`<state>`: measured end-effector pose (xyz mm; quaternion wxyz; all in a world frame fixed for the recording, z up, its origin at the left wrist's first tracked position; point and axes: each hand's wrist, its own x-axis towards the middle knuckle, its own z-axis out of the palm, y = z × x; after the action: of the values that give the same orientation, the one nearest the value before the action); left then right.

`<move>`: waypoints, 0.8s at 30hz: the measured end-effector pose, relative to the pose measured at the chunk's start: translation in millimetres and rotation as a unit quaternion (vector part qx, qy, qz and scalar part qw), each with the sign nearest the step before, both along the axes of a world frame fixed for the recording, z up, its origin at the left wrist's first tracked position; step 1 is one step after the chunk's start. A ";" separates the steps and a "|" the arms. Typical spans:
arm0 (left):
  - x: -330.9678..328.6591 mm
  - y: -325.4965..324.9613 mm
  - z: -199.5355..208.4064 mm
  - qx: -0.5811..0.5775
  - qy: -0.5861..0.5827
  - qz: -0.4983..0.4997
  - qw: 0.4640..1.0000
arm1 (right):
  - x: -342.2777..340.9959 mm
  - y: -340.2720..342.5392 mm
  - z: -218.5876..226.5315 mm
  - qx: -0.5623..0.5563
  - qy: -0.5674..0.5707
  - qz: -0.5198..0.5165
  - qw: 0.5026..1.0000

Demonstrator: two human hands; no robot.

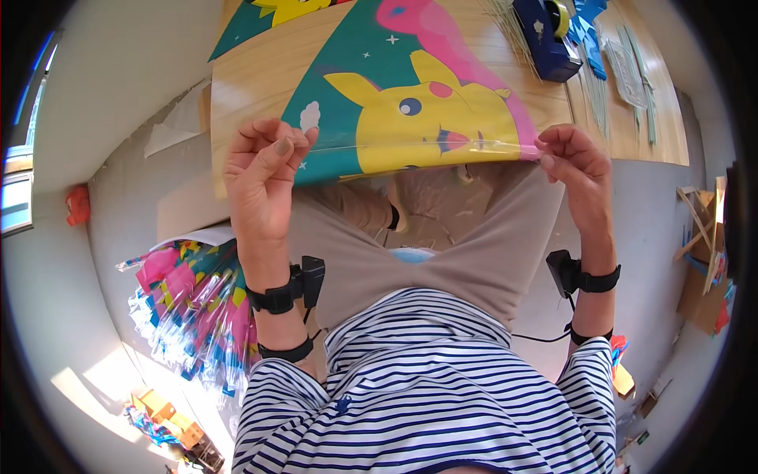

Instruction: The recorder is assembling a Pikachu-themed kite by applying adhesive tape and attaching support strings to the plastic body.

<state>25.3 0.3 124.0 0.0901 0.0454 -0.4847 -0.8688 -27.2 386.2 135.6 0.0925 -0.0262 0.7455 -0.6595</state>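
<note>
Sheet (pixel 418 99), printed in teal, pink and yellow, at the near edge of a wooden table (pixel 257 91); two hands at its near corners.

Striped shirt (pixel 426 379) and beige trousers (pixel 505 253), nearest. Black wristbands, one per forearm.

Left hand (pixel 268 162): raised at the sheet's near left corner, fingers curled, thumb and forefinger close together; whether anything is caught between them cannot be told. Right hand (pixel 580 162): thumb and forefinger closed on the near right corner, other fingers bent.

Sheet, position: on the table, its near margin above the trousers, a thin glossy line running across between the hands. Near edge set left to right; sides narrowing away from the person. Far end cut off by the frame, so the long axis cannot be settled. Yellow cartoon head, one ear pointing left, one away.

Bundle (pixel 197 308): coloured pieces in clear wrapping, beside the left forearm.

Dark blue tape dispenser (pixel 549 47), far right of the sheet, holding a yellow roll (pixel 561 20). Blue strips (pixel 586 35) beside it. Clear plastic tray (pixel 626 75), contents not legible. Thin sticks (pixel 651 114) alongside.

Second printed sheet (pixel 292 12), far left on the table.

Brown carton (pixel 701 296), by the right wall, wooden slats (pixel 695 220) above; contents unclear.
</note>
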 end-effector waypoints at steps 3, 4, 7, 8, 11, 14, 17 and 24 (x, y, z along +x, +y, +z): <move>7.8 -6.3 -14.4 -0.035 -0.020 0.025 0.999 | -13.0 -2.7 -2.3 0.019 -0.004 0.021 1.000; 8.6 -5.5 -18.5 -0.039 -0.028 0.031 0.998 | -15.7 -1.9 -3.7 0.020 -0.005 0.029 0.999; 6.6 2.5 -34.2 -0.038 -0.052 0.039 0.997 | -20.5 -0.5 -8.7 0.036 -0.016 0.033 0.999; 5.1 6.1 -39.7 -0.040 -0.063 0.045 0.996 | -22.2 1.9 -11.0 0.046 -0.017 0.035 0.998; 1.5 17.4 -50.8 -0.041 -0.097 0.065 0.992 | -23.9 5.1 -16.4 0.064 -0.015 0.032 0.997; -2.7 25.7 -60.9 -0.057 -0.126 0.079 0.987 | -29.7 13.4 -18.1 0.073 -0.043 0.016 0.996; -5.5 25.9 -75.3 -0.105 -0.137 0.070 0.982 | -35.7 22.8 -20.2 0.085 -0.057 0.025 0.994; -16.1 43.4 -101.9 -0.194 -0.136 0.096 0.967 | -53.9 32.3 -42.2 0.148 -0.076 -0.001 0.986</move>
<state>9.1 43.7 22.2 0.1131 0.1907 -0.6455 -0.7309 -81.1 418.5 93.4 0.1514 0.0385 0.8256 -0.5422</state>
